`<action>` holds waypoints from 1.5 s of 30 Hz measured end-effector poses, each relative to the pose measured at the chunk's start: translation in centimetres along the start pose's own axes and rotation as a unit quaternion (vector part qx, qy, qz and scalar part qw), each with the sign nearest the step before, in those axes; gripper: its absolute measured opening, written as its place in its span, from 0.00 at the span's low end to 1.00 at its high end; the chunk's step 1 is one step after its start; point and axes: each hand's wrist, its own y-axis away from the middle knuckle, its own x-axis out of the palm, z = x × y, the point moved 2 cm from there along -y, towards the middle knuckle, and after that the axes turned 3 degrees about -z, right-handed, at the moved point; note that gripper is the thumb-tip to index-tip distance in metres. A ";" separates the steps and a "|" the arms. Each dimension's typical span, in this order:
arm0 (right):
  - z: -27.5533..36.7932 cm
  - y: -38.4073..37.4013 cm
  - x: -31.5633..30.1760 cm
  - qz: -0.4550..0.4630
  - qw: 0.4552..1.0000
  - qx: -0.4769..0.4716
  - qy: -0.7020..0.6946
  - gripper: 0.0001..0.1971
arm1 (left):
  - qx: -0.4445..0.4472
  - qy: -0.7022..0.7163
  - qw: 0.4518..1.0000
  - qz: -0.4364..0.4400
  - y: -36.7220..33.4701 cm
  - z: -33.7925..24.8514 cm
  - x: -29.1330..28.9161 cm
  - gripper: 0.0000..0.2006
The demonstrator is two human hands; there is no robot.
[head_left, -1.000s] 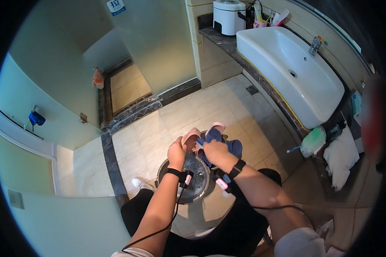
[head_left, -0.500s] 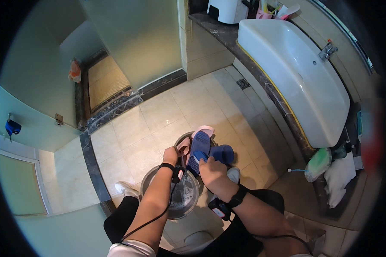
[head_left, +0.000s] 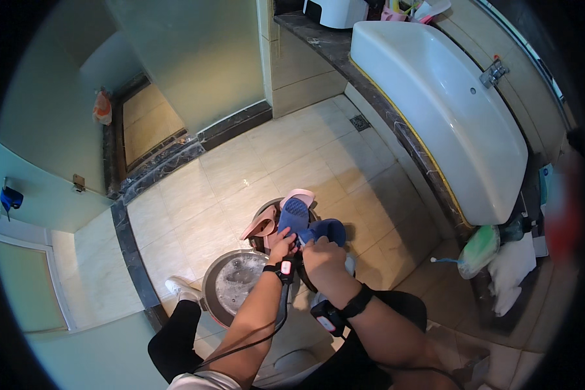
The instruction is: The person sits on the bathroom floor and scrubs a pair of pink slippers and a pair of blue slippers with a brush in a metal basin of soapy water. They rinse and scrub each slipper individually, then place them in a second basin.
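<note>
A blue slipper [head_left: 295,213] lies over the far metal basin [head_left: 262,209]. My left hand [head_left: 281,247] is closed around its near end. Close beside it, my right hand [head_left: 323,257] grips a small blue brush [head_left: 305,236], mostly hidden by the fingers and held against the slipper. A second blue slipper [head_left: 333,229] rests just right of the hands. Pink slippers [head_left: 261,224] lie on the left and far side of the same basin. Nearer me stands another metal basin [head_left: 212,281] of sudsy water, partly covered by my left forearm.
A white washbasin [head_left: 429,130] with a tap [head_left: 494,71] is set in a dark counter to the right. Frosted glass panels [head_left: 195,58] and a dark stone sill [head_left: 136,260] bound the tiled floor. A floor drain [head_left: 359,123] lies near the counter.
My left hand has moved right, from the pink slipper to the near end of the blue slipper. The pink slipper now lies tilted out to the left. My right hand stays close by with the brush.
</note>
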 end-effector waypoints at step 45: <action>8.3 7.9 6.8 0.274 0.815 -0.008 -0.510 0.06 | 0.244 0.089 0.964 -0.051 33.7 1.2 -10.1 0.11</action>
